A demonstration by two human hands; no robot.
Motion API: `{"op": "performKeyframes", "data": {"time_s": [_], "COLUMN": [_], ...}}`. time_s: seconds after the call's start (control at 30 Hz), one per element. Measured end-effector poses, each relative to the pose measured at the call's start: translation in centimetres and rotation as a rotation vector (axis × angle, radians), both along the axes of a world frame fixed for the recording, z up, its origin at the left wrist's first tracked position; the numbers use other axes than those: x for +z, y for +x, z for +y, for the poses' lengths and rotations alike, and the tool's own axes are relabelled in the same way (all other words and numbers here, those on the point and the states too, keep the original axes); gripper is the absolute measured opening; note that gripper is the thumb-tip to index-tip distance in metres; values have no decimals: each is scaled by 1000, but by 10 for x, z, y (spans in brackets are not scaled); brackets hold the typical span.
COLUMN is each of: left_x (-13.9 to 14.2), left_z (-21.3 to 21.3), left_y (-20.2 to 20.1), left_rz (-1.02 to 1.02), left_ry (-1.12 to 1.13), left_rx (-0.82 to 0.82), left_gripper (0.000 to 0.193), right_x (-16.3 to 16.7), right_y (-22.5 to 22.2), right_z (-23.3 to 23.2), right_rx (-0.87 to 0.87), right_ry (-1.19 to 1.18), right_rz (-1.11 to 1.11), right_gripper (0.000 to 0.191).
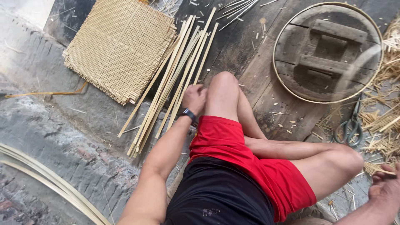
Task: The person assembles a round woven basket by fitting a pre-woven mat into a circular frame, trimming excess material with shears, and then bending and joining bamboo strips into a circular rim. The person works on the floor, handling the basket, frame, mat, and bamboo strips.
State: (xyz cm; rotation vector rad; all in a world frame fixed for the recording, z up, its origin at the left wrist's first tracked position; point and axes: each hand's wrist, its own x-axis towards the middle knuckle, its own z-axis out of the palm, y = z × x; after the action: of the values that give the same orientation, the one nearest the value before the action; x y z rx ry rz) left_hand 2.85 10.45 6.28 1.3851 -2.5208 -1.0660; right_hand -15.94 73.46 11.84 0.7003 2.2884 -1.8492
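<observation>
dark plank floor carries one woven mat (121,48); beside it, one strip bundle (173,81) under the closed left hand (194,98); right hand (385,189) apart, loosely open.

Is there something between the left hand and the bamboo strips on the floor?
Nothing visible does. The left hand is right at the near ends of the bamboo strips, beside the raised knee, with no object between them.

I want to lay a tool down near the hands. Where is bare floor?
Bare grey floor lies left of the bamboo strips, below the woven mat. Crowded: scraps around the scissors near the right hand; the left hand is on the strips.
</observation>
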Motion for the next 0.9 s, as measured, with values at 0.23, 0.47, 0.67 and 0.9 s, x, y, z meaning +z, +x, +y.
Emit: {"op": "performKeyframes", "data": {"time_s": [0.23,0.47,0.67,0.9], "left_x": [-41,-41,-48,-30], "left_z": [-33,-47,-67,-85], "left_y": [104,109,110,123], "left_rz": [-158,-249,-278,298], "left_ry": [-313,-287,-44,788], "left_rx": [31,113,176,446], "left_gripper": [40,42,26,16], "right_x": [-20,-15,3,12], "right_y": [-13,3,29,94], "right_z": [-35,-117,-224,-373], "right_rx": [-12,274,565,996], "right_ry": [-168,255,331,246], "right_rz": [43,163,-2,0], "right_gripper": [32,17,19,20]}}
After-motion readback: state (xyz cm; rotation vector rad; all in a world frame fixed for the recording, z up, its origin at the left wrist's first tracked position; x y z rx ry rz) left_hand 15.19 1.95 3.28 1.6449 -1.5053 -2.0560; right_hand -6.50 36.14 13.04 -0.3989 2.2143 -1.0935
